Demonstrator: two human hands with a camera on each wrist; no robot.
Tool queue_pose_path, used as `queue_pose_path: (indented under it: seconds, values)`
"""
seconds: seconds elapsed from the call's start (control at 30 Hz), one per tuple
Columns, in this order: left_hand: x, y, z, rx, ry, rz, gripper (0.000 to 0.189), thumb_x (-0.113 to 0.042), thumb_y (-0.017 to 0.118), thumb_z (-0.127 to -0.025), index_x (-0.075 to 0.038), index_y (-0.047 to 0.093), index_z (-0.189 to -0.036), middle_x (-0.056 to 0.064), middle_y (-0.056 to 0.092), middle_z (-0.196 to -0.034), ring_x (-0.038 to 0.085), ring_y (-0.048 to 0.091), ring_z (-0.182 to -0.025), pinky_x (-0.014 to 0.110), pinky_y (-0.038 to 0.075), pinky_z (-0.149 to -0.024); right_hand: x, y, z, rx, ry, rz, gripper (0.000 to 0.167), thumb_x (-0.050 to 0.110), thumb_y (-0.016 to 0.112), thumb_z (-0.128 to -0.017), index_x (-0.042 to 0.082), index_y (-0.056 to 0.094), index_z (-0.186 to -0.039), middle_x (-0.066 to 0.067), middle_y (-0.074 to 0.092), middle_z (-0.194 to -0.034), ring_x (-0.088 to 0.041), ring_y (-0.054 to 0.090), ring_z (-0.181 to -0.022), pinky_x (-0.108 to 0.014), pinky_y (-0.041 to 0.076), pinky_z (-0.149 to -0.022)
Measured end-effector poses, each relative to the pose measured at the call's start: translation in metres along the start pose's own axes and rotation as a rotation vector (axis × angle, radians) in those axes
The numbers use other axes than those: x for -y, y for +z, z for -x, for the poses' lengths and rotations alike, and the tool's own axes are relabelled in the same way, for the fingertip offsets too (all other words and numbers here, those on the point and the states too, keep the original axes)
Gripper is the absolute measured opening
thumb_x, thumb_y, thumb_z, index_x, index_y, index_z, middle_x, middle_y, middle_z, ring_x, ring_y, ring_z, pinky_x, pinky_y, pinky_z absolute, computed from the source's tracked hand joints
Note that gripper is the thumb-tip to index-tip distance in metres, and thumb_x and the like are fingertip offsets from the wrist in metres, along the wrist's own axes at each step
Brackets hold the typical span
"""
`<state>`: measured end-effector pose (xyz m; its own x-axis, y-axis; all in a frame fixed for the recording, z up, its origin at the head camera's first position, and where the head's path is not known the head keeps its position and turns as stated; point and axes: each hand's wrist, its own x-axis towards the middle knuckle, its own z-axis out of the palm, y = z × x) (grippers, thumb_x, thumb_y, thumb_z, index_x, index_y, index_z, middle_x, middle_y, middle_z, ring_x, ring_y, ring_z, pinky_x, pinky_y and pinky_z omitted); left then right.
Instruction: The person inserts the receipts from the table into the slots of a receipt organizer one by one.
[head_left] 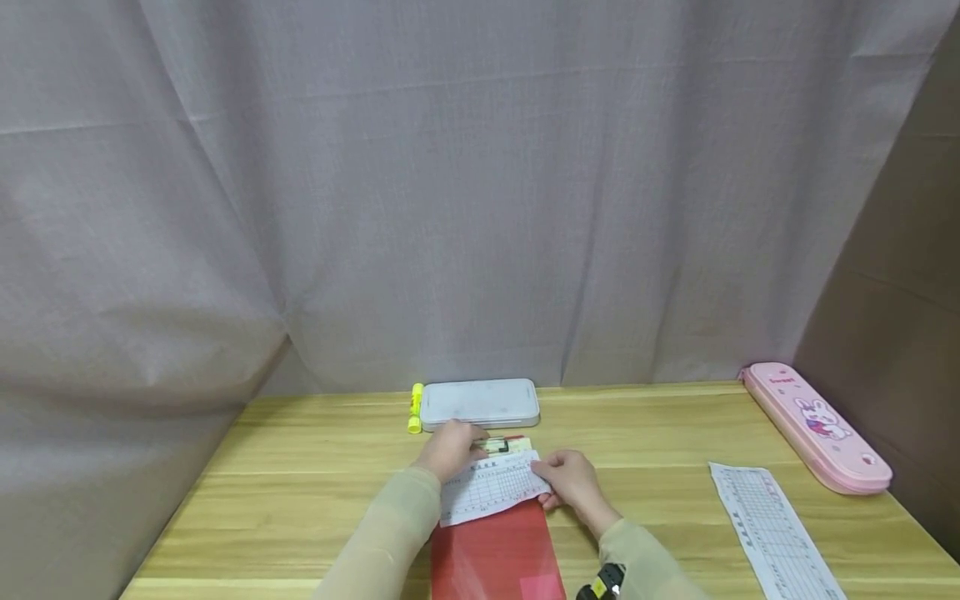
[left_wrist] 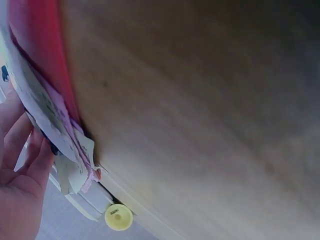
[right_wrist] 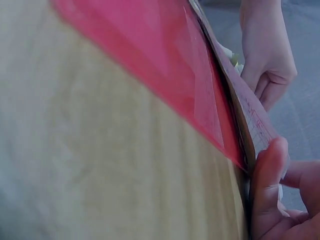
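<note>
A white printed paper slip point(head_left: 491, 487), ruled in a grid, lies slightly tilted over the upper part of a red translucent folder point(head_left: 491, 554). My right hand point(head_left: 573, 483) pinches the slip's right edge between thumb and fingers. At the slip's top left, my left hand point(head_left: 450, 450) grips around a black clip point(left_wrist: 52, 145) on layered papers point(left_wrist: 70, 130). A yellowish paper point(head_left: 519, 444) shows above the slip near the clip. In the right wrist view the slip's edge point(right_wrist: 250, 115) stands lifted off the folder; the thumb presses its near corner.
Behind the hands are a pale grey case point(head_left: 480, 402) and a yellow highlighter point(head_left: 416, 408). To the right lie another printed slip point(head_left: 772, 525) and a pink pencil case point(head_left: 821, 425). A grey curtain point(head_left: 480, 200) closes off the back of the wooden table point(head_left: 300, 492).
</note>
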<state>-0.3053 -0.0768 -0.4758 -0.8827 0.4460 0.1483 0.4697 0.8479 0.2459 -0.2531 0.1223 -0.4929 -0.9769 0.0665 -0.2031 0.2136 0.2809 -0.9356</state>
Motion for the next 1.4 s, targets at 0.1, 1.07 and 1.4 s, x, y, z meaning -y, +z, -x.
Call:
queue_pose_path:
  seconds: [0.1, 1.07, 1.4]
  values:
    - [-0.001, 0.000, 0.000, 0.004, -0.008, 0.008, 0.027, -0.024, 0.074, -0.082, -0.014, 0.073, -0.107, -0.002, 0.072, -0.102, 0.015, 0.066, -0.099, 0.029, 0.053, -0.086, 0.001, -0.001, -0.001, 0.018, -0.009, 0.044, 0.024, 0.015, 0.069, -0.085, -0.006, 0.060, -0.082, -0.008, 0.058, -0.060, -0.010, 0.054, -0.039, -0.025, 0.051, -0.040]
    - [-0.008, -0.001, -0.008, 0.032, 0.022, -0.205, 0.006, -0.009, 0.069, -0.085, -0.013, 0.073, -0.087, -0.002, 0.070, -0.080, 0.013, 0.065, -0.080, 0.028, 0.055, -0.077, 0.017, 0.006, -0.014, 0.143, 0.022, 0.372, 0.030, 0.020, 0.069, -0.087, 0.001, 0.051, -0.072, -0.010, 0.057, -0.049, -0.011, 0.053, -0.033, -0.026, 0.050, -0.038]
    - [-0.009, 0.001, -0.008, 0.037, 0.017, -0.199, 0.008, -0.015, 0.070, -0.085, -0.013, 0.074, -0.093, -0.001, 0.071, -0.084, 0.014, 0.065, -0.084, 0.029, 0.054, -0.080, 0.023, 0.006, -0.013, 0.126, 0.059, 0.417, 0.033, 0.022, 0.068, -0.089, 0.000, 0.054, -0.069, -0.008, 0.056, -0.046, -0.011, 0.052, -0.033, -0.026, 0.050, -0.038]
